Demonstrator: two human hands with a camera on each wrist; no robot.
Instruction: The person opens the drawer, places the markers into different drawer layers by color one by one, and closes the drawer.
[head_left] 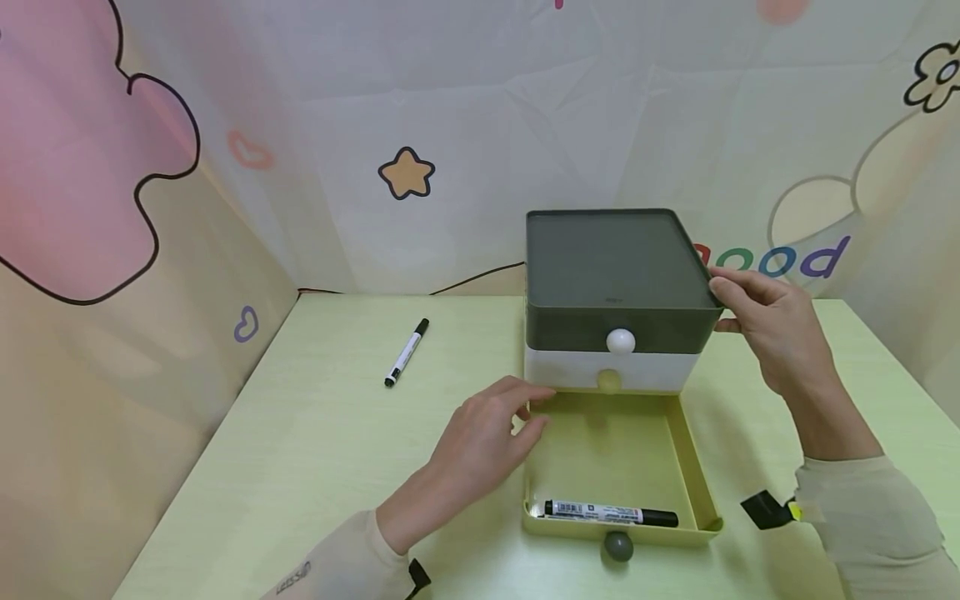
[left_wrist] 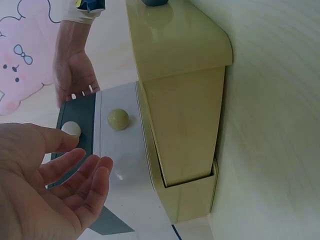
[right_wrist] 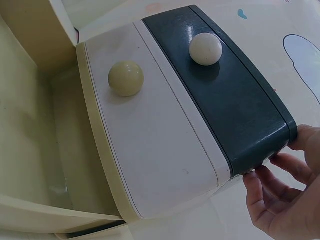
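A small desktop drawer unit (head_left: pixel 621 258) has a dark green top tier, a white middle tier and a yellow-green bottom drawer (head_left: pixel 592 450), which is pulled out. Inside that drawer, along its front wall, lies a black-and-white marker (head_left: pixel 611 512). My right hand (head_left: pixel 776 333) grips the right front corner of the dark tier, thumb at its upper edge and fingers against its side. Over the left edge of the extended drawer hovers my left hand (head_left: pixel 487 433), fingers loosely bent and holding nothing. In the left wrist view that hand (left_wrist: pixel 60 185) overlaps the unit's front.
Another marker (head_left: pixel 407 353) lies on the pale green table (head_left: pixel 300 450), left of the unit. A white knob (head_left: pixel 620 342), a yellow knob (head_left: pixel 609 382) and a grey knob (head_left: pixel 618 547) stick out from the drawer fronts. Behind the table hangs a printed cloth (head_left: pixel 450 100).
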